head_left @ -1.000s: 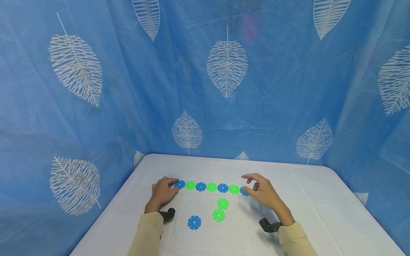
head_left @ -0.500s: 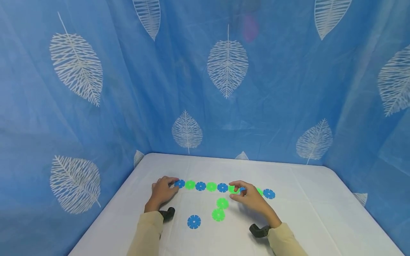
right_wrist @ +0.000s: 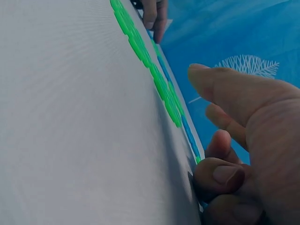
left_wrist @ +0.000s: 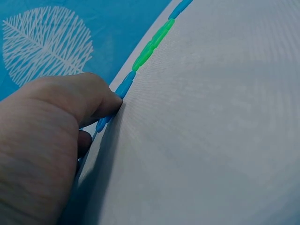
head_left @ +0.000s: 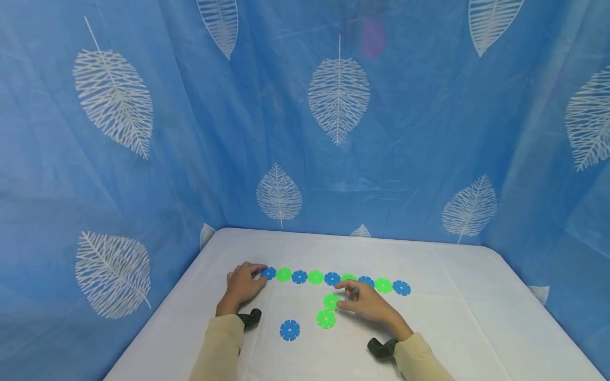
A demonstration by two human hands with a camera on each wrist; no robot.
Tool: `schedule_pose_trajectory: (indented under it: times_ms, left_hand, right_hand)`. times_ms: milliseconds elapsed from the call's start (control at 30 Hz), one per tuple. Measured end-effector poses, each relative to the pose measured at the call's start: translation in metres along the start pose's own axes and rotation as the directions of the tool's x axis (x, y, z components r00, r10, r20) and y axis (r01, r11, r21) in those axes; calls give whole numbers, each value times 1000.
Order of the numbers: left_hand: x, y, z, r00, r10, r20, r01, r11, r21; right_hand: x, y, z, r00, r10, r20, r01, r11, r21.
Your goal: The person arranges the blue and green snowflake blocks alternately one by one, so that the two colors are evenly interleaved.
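A row of notched plastic discs, blue and green by turns, lies across the table. My left hand (head_left: 243, 286) holds the leftmost blue notched disc (head_left: 270, 273) between thumb and fingers; the left wrist view shows the thumb (left_wrist: 105, 96) at its edge. My right hand (head_left: 371, 304) is just in front of the row, thumb and forefinger spread, other fingers curled, nothing held. Its thumb tip is right at the upper loose green disc (head_left: 331, 301). A second green disc (head_left: 326, 319) touches that one from the near side.
A lone blue disc (head_left: 289, 330) lies nearer me, left of the green pair. The row ends at the right with a blue disc (head_left: 402, 288). A white cloth covers the table (head_left: 457, 317); a blue leaf-patterned curtain (head_left: 405, 132) surrounds it behind and at the sides.
My right hand has moved left and nearer from the row's right part to the loose green discs, uncovering the row's right end. The left hand stays at the leftmost disc.
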State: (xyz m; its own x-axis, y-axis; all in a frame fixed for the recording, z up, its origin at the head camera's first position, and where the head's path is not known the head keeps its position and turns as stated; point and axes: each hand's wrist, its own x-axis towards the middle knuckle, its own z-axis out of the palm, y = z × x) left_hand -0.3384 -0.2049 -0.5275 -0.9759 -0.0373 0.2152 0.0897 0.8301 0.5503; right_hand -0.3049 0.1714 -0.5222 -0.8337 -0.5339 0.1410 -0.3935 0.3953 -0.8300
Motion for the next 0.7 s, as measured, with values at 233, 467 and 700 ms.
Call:
schedule_pose_trajectory:
  times_ms: [233,467,700]
  left_hand:
    - [0,-1,2,1000,-9,3,9,1000,16]
    - [2,-2,4,1000,-14,7,13,1000,15]
    - [1,-2,4,1000,-11,-2,11,1000,23]
  right_hand:
    - [-1,4,1,1000,30,6,-30,998,-48]
    - [-1,-1,1,1000,1,12,1,982,-191]
    - [0,-4,3,1000,-18,10,20,961,-275]
